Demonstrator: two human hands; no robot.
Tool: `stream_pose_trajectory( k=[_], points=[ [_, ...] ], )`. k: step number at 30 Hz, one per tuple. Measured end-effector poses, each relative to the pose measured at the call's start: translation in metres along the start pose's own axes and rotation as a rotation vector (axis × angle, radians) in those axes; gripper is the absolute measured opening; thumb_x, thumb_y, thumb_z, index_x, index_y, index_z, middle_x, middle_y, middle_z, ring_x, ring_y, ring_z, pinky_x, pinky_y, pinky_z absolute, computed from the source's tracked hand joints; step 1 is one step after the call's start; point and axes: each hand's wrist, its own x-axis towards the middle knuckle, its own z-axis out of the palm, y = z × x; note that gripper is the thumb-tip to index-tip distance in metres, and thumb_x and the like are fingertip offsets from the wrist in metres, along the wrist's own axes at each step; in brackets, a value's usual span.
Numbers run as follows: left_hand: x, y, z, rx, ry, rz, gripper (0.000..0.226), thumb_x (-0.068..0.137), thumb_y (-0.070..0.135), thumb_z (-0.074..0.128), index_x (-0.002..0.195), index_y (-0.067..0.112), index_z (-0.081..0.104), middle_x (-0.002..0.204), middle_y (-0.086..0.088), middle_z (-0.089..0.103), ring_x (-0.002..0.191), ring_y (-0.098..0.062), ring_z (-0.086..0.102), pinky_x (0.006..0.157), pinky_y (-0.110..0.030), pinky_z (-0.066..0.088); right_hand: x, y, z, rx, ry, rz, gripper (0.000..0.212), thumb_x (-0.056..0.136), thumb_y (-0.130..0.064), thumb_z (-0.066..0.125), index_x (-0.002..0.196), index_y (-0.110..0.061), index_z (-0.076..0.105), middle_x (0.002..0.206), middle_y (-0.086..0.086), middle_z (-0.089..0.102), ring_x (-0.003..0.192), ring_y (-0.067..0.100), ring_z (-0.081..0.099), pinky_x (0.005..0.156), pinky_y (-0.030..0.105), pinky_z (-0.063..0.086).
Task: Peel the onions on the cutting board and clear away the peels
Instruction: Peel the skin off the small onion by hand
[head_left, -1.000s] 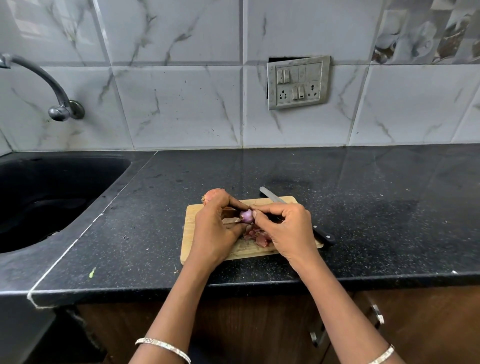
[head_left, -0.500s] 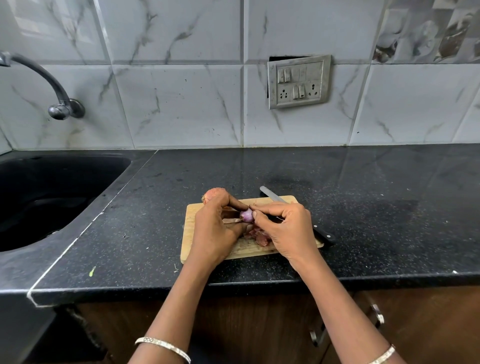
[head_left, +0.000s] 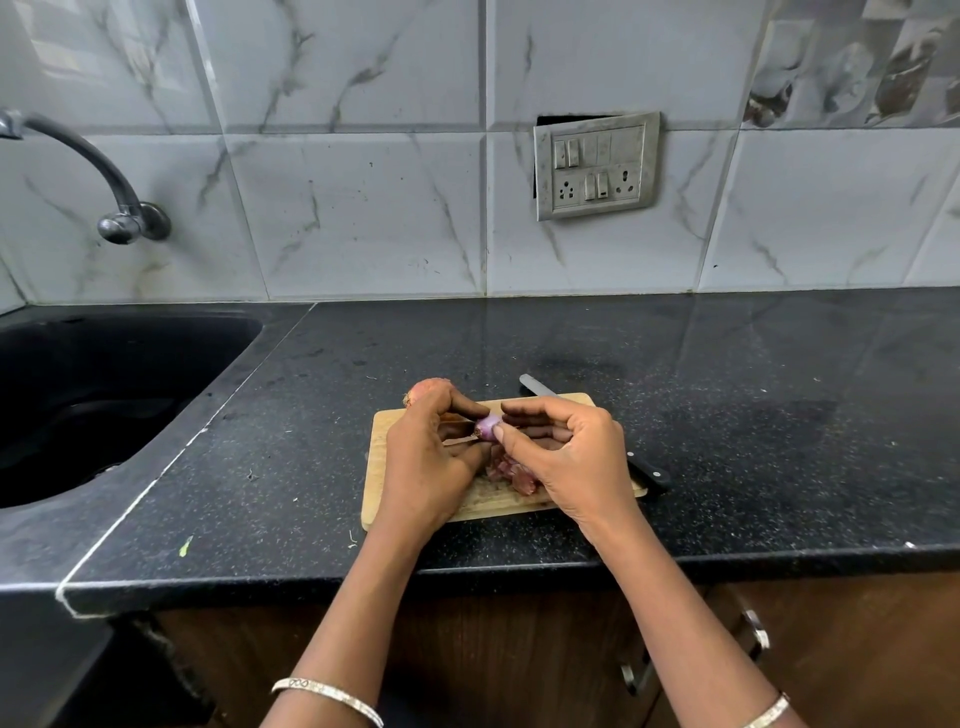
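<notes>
hold: our left hand grips the small round purple onion, right hand fingers pinch its end | place: between both hands' fingers, above the pale wooden cutting board | handling: we judge it light, slick; take the skin's loose edge

small purple onion part-peeled, held above wooden cutting board, brown-skinned onion at its far-left corner, reddish peels piled mid-board

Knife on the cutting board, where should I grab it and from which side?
Take the knife by its black handle, coming from the right: the handle juts past the cutting board edge, while the blade runs back-left behind the right hand.
</notes>
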Motion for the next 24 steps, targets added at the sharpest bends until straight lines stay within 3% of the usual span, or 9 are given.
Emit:
stream_pose_trajectory(
  k=[4,7,13,17,20,24],
  points=[
    [-0.001,0.003,-0.001,0.099,0.04,0.067,0.027,0.075,0.001,0.083,0.086,0.016,0.065,0.097,0.007,0.063,0.084,-0.012,0.069,0.073,-0.012,0.05,-0.002,-0.004,0.001,0.0,-0.028,-0.048,0.017,0.078,-0.007,0.085,0.093,-0.015,0.08,0.081,-0.017,0.077,0.071,0.006,0.074,0.065,0.021,0.059],
    [-0.002,0.006,0.0,0.093,0.04,0.065,0.028,0.074,-0.003,0.083,0.086,0.014,0.064,0.097,0.005,0.063,0.083,-0.006,0.067,0.069,-0.007,0.047,-0.002,-0.005,0.002,-0.033,-0.014,-0.077,0.024,0.079,-0.005,0.084,0.085,-0.027,0.078,0.079,-0.017,0.076,0.07,0.004,0.074,0.064,0.018,0.057],
    [-0.002,0.001,0.001,0.046,0.019,0.022,0.032,0.073,0.0,0.087,0.087,0.017,0.063,0.089,0.02,0.064,0.083,-0.005,0.07,0.072,-0.012,0.053,0.0,-0.001,0.0,-0.119,0.016,-0.076,0.014,0.084,-0.006,0.078,0.085,-0.02,0.079,0.078,-0.014,0.076,0.074,0.001,0.073,0.069,0.015,0.055],
    [-0.002,0.0,0.002,-0.023,-0.028,-0.016,0.034,0.074,-0.006,0.085,0.091,0.013,0.063,0.09,0.034,0.064,0.086,-0.006,0.073,0.075,-0.017,0.058,0.001,0.004,0.0,-0.173,0.06,-0.018,0.005,0.087,-0.011,0.075,0.087,-0.015,0.075,0.081,-0.012,0.073,0.073,0.004,0.071,0.067,0.025,0.059],
    [-0.002,0.001,0.001,-0.044,-0.037,-0.004,0.033,0.074,-0.004,0.085,0.095,0.011,0.064,0.095,0.036,0.063,0.089,-0.006,0.072,0.078,-0.017,0.057,0.002,0.007,-0.001,-0.192,0.089,0.007,0.003,0.088,-0.013,0.075,0.089,-0.015,0.074,0.082,-0.017,0.069,0.073,0.006,0.072,0.068,0.034,0.06],
    [-0.002,0.002,-0.002,-0.032,-0.041,0.02,0.033,0.075,0.002,0.086,0.099,0.012,0.066,0.099,0.038,0.062,0.094,-0.007,0.071,0.085,-0.015,0.053,0.004,0.014,-0.002,-0.178,0.103,0.039,0.003,0.09,-0.013,0.072,0.092,-0.016,0.071,0.085,-0.007,0.074,0.073,0.007,0.074,0.071,0.041,0.062]
  ],
)
